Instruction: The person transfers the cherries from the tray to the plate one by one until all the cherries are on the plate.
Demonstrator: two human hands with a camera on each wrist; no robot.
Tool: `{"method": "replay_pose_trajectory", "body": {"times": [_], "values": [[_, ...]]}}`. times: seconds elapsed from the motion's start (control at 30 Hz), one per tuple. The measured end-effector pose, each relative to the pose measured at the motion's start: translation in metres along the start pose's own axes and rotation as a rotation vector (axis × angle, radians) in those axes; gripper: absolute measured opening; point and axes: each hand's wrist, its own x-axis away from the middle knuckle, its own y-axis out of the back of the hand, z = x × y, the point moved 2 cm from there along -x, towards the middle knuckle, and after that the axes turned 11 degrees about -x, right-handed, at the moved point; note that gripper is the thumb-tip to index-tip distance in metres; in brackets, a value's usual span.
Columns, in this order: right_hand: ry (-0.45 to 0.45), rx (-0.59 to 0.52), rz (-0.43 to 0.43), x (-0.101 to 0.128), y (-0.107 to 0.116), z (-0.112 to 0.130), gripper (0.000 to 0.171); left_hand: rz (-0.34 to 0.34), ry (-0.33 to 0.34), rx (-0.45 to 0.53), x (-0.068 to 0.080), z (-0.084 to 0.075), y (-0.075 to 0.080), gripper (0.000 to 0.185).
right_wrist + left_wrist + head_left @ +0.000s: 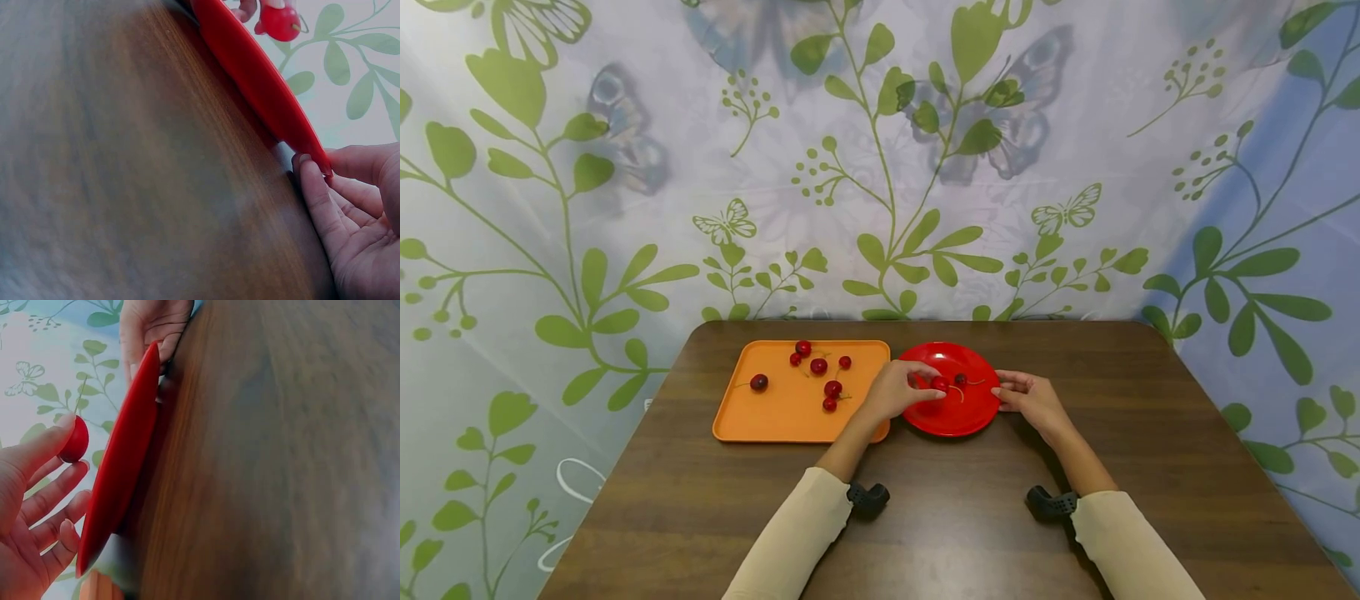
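Observation:
A red cherry point(939, 383) with a thin stem is pinched between the thumb and fingers of my left hand point(898, 388), just above the red plate point(951, 422). In the left wrist view the cherry point(76, 441) shows apart from the plate's rim. My right hand point(1034, 402) grips the plate's right edge, thumb on the rim and fingers beneath it, as the right wrist view shows with the plate point(262, 81). A darker cherry point(960, 379) with its stem lies on the plate.
Left of the plate lies an orange tray point(775, 421) with several cherries, among them a dark cherry point(759, 382) toward its left side. The tray's right edge is close to the plate. Both stand on a brown wooden table point(955, 517), with a leaf-patterned cloth point(887, 208) behind.

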Motion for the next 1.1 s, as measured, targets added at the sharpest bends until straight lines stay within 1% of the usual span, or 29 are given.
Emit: {"method": "replay_pose_trajectory", "body": {"times": [0.23,0.4,0.47,0.57,0.63,0.7,0.83,1.1], "values": [[0.023,0.010,-0.002,-0.001,0.000,-0.005,0.050,0.027,0.033,-0.067,-0.004,-0.006,-0.010,0.030],[0.014,0.003,-0.003,-0.002,0.000,-0.005,0.050,0.022,0.064,-0.114,-0.007,-0.011,-0.014,0.030],[0.007,-0.004,-0.002,-0.002,0.000,-0.004,0.050,0.019,0.070,-0.139,-0.009,-0.014,-0.014,0.030],[-0.003,0.001,0.012,0.004,-0.004,0.008,0.049,0.026,0.085,-0.170,-0.011,-0.019,-0.017,0.031],[-0.009,0.000,0.012,0.005,-0.004,0.009,0.049,0.031,0.097,-0.190,-0.012,-0.020,-0.019,0.032],[-0.007,0.008,0.010,0.004,-0.004,0.007,0.049,0.034,0.111,-0.207,-0.013,-0.021,-0.022,0.033],[0.010,0.022,0.001,-0.004,0.002,-0.007,0.050,0.032,0.129,-0.228,-0.015,-0.023,-0.025,0.036],[0.015,0.031,-0.010,-0.006,0.002,-0.008,0.048,0.014,0.141,-0.259,-0.019,-0.026,-0.031,0.035]]}}
